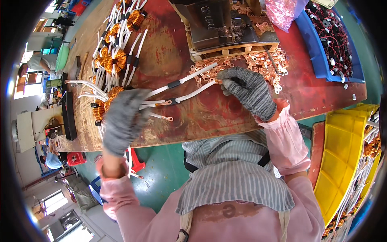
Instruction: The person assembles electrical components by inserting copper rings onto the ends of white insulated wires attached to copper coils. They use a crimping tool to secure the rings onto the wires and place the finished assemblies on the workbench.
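Note:
My right hand (250,90), in a grey knit glove, is closed in a pinch at the copper-coloured tip of a white lead (196,92). A second white lead (197,75) with a black sleeve runs above it, its tip apart from the hand. My left hand (125,121), gloved alike, is smeared by motion and its fingers cannot be made out. It covers the near ends of these leads, beside an orange copper-wound ring coil (113,96). Two copper ring lugs (168,119) on white leads show just right of it. Loose copper lugs (264,66) lie heaped beyond my right hand.
A dark metal press (217,24) stands on a wooden base at the far side. More ring coils (115,60) with white leads line the table's left. A blue bin (314,52) of small wired parts sits far right, a yellow crate (338,153) of coils near right.

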Action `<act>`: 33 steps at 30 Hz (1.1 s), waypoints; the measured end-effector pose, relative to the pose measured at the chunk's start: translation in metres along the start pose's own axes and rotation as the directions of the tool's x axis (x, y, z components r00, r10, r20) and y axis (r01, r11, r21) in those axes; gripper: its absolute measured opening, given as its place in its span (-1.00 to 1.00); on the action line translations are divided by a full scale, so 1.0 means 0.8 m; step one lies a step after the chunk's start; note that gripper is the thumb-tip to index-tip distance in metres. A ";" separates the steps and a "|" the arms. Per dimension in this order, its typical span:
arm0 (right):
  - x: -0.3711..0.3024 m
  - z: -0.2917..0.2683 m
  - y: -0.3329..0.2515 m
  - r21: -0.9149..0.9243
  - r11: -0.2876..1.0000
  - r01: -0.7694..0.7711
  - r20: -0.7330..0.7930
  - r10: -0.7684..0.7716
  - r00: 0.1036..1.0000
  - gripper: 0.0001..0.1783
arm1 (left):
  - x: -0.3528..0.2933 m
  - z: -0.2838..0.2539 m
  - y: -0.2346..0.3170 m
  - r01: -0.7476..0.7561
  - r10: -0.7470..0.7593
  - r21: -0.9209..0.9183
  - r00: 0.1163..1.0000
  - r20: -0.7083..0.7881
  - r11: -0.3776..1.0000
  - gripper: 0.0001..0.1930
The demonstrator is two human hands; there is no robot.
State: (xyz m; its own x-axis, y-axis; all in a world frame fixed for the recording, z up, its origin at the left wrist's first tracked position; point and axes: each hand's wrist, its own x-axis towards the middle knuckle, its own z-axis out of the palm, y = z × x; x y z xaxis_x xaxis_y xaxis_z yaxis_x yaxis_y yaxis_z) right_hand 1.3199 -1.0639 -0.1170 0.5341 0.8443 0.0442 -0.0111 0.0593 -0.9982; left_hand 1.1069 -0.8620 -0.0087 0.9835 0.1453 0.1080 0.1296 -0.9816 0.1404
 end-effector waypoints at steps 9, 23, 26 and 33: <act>-0.002 -0.003 -0.008 0.069 0.997 -0.035 0.019 0.034 0.999 -0.80 | 0.082 0.111 0.029 0.002 0.111 -0.646 0.985 0.134 0.763 -0.69; 0.015 -0.022 -0.042 0.357 0.934 -0.034 -0.019 0.044 0.999 -0.80 | 0.121 0.065 0.028 -0.168 0.181 -0.396 0.983 -0.003 0.903 -0.61; 0.021 -0.031 -0.044 0.299 0.954 -0.013 -0.013 0.018 1.000 -0.80 | 0.110 0.063 0.002 0.235 0.030 -0.802 0.954 0.299 0.549 -0.65; 0.035 -0.047 -0.054 0.180 0.982 0.054 -0.023 -0.050 0.998 -0.75 | 0.116 0.074 0.018 0.053 -0.085 -0.663 0.996 -0.016 0.747 -0.73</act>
State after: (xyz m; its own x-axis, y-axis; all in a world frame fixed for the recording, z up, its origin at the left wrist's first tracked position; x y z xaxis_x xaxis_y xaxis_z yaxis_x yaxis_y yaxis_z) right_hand 1.3670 -1.0628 -0.0746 0.5532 0.8278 0.0934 -0.1343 0.1993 -0.9707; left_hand 1.2072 -0.8697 -0.0547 0.9667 0.2305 0.1112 0.0656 -0.6431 0.7630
